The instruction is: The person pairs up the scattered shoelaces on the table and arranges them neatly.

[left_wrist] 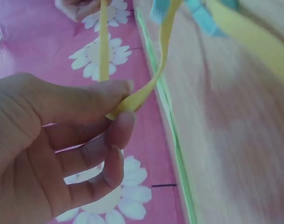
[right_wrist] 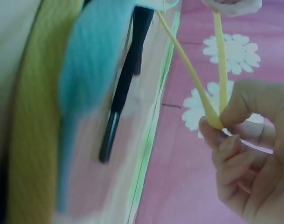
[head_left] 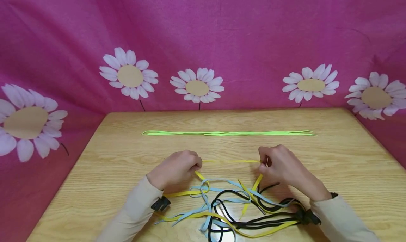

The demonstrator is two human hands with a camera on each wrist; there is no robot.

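My left hand [head_left: 179, 168] pinches a flat yellow shoelace [head_left: 231, 161] between thumb and forefinger, as the left wrist view shows. My right hand [head_left: 280, 164] pinches the same lace farther along, and the stretch between the two hands is pulled straight. Below the hands, the rest of the yellow lace runs down into a loose tangle. Light blue shoelaces [head_left: 222, 180] and round black shoelaces [head_left: 253, 222] lie mixed in that tangle. In the right wrist view, a black lace tip [right_wrist: 109, 140] and a blurred blue lace [right_wrist: 93, 60] appear close to the camera.
Beyond the hands, several neon green shoelaces [head_left: 222, 133] lie straight and side by side across the wooden table [head_left: 127, 122]. A pink cloth [head_left: 247, 34] printed with white daisies hangs behind and at both sides. Each wrist wears a black strap [head_left: 161, 204].
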